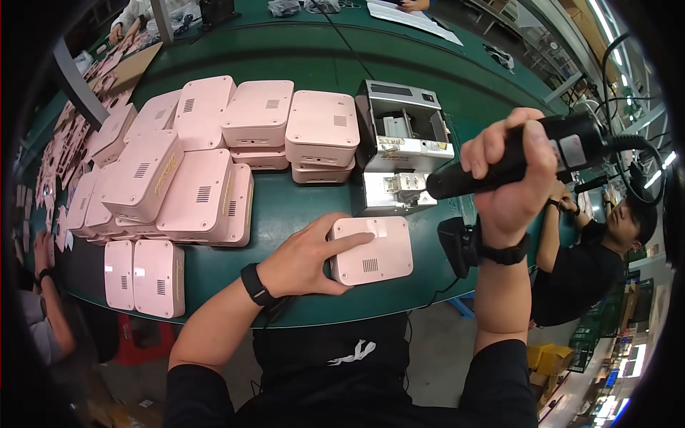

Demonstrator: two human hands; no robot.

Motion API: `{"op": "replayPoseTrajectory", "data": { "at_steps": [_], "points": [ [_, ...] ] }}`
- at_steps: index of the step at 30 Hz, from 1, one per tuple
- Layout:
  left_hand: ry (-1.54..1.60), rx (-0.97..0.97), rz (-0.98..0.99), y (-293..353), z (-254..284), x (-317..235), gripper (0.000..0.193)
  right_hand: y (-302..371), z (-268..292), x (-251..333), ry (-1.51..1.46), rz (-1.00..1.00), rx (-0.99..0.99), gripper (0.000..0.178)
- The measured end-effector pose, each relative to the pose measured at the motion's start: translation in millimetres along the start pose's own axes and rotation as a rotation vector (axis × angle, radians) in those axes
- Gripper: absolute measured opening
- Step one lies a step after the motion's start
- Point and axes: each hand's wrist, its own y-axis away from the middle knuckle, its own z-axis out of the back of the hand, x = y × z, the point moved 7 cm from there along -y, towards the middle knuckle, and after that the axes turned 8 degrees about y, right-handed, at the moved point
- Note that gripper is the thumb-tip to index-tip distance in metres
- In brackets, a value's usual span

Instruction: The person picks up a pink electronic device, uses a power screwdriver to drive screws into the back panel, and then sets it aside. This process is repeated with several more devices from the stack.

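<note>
My left hand grips the left end of a pale pink plastic case with vents and corner screw holes. Its index finger stretches across the top face, and the case lies flat on the green table. Raised on the right, my right hand is wrapped round a black corded electric screwdriver. The screwdriver's nose points left, at the front block of a metal screw feeder. Whether its bit touches the block I cannot tell. A small black device is strapped at my right wrist.
Several pink cases are stacked at the left and back left. Two more cases stand side by side at the near left edge. Co-workers sit at both sides; one person is at the right. Many loose pink parts lie far left.
</note>
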Motion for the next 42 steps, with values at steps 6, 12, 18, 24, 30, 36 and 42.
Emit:
{"op": "replayPoseTrajectory", "data": {
  "at_steps": [6, 12, 18, 24, 30, 36, 42],
  "points": [
    [-0.018, -0.027, 0.015, -0.8, 1.1, -2.2, 0.077, 2.7, 2.9, -13.2, 0.068, -0.035, 0.002, 0.023],
    [0.000, -0.036, -0.001, -3.9, 4.2, 2.6, 0.079, 30.6, 8.9, -14.9, 0.012, -0.171, 0.065, 0.026],
    [-0.007, -0.014, 0.007, -2.2, 4.4, 2.1, 0.082, 68.2, 24.0, 8.9, -0.102, -0.140, 0.092, 0.033],
    [-0.009, -0.019, 0.013, -2.1, 0.0, 1.8, 0.082, 83.2, 29.7, 6.2, -0.075, -0.143, 0.074, 0.035],
    [-0.013, -0.037, 0.006, -3.8, 0.7, 2.4, 0.083, 92.9, 26.8, -12.3, -0.071, -0.181, 0.108, 0.034],
    [-0.024, -0.029, 0.004, -3.1, 1.9, 1.1, 0.083, 88.3, 21.3, -9.3, -0.060, -0.156, 0.171, 0.035],
    [-0.027, -0.028, -0.010, -2.2, 2.0, -0.2, 0.084, 44.3, 13.4, 9.7, -0.143, -0.027, 0.140, 0.031]
  ]
}}
